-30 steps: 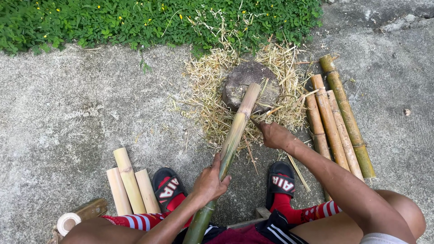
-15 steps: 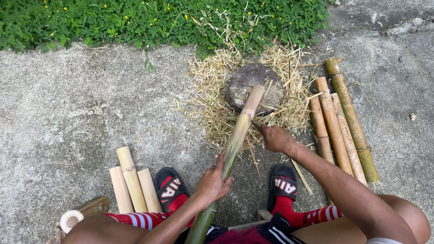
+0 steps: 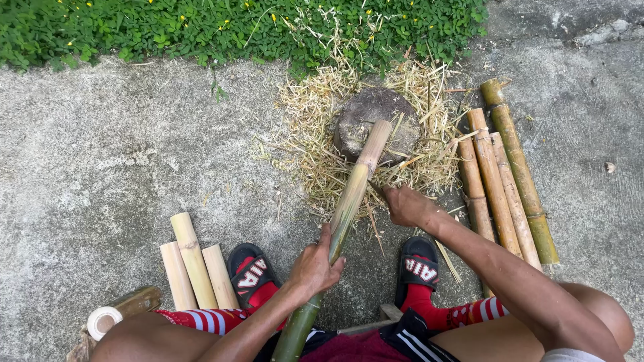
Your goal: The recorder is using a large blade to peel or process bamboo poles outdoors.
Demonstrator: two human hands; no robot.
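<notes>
Outdoor setting, daylight, soft shadows. Ground: rough grey concrete slab (image 3: 121,161), mottled, pitted. Top edge: strip of low green groundcover plants (image 3: 168,30) with small yellow flowers, running along concrete. Top right corner: cracked, darker concrete patch (image 3: 570,27). Small pebble (image 3: 609,167) on ground at right. Dry straw litter (image 3: 315,147) scattered over centre of slab, just below plants.

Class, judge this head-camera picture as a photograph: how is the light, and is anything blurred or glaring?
Head view: soft, even daylight, no hard shadows; bamboo pole, left hand and right hand sharp; concrete ground slightly pale, no real glare; corners bend a little.
</notes>
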